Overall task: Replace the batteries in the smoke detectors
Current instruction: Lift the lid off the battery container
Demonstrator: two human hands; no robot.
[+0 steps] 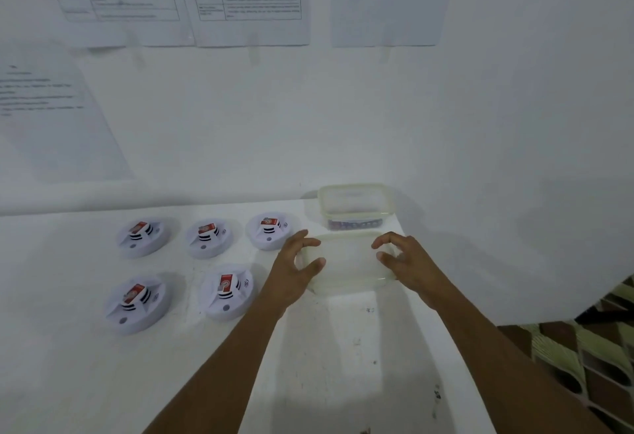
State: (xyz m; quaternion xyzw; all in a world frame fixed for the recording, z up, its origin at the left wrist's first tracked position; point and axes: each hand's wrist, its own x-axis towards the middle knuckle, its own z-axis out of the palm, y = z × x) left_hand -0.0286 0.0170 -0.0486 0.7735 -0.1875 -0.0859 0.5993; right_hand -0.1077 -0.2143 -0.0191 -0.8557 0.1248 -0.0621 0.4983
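In the head view we count five smoke detectors [226, 293] lying left of the near container [350, 291], each with a red battery [224, 284] on top. Whether those cells are old or new, seated or merely laid there, we cannot tell; we judge the swap far from closed out. Just behind the near container stands a far container [355, 207] with dark items inside, perhaps spare cells. Both forearms reach forward over the table [343, 365]; our left hand [295, 269] wraps the near container's left end, fingers on its far rim and thumb over the inside, gripping it. Our right hand [408, 262] sits at the right end with fingers bent; we cannot tell if it clasps the rim.
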